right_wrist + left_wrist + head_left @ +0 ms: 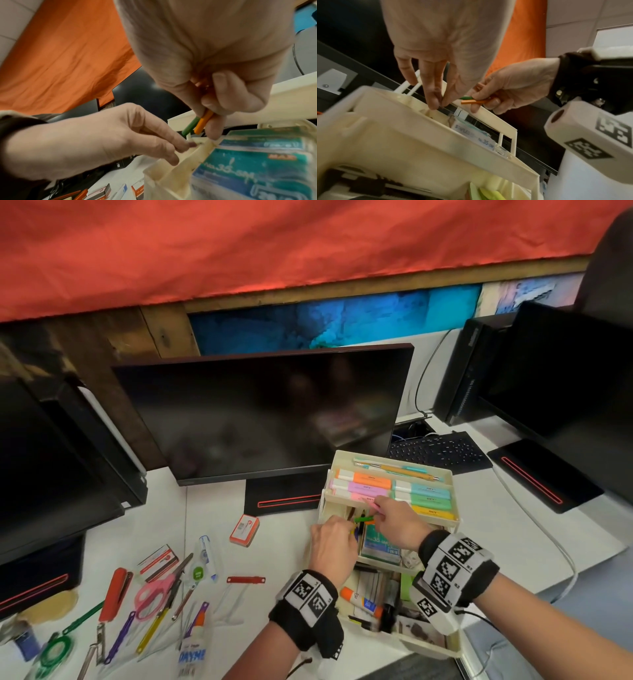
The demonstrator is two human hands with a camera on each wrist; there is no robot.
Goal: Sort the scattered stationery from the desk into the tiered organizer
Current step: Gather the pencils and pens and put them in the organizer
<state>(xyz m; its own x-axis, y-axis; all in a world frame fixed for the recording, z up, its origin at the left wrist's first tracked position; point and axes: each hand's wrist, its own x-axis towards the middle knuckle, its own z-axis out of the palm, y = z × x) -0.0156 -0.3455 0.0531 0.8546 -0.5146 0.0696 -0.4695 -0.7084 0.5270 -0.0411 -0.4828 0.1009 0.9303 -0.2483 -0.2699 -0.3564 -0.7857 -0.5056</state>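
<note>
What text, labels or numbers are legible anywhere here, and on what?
"STAPLES" and "No.35-5M": staple box in the organizer's middle tier, left wrist view.
"MAX": orange band on the same box, right wrist view; its white script is blurred.
"DIY": highlighters in the top tier.
"DAYNE": tube on the desk, possibly cut off.
Unreadable: red boxes, glue stick, wristband marker patterns.

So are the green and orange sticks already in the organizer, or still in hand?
In hand: the right hand pinches the green and orange sticks above the organizer middle tier.
</note>
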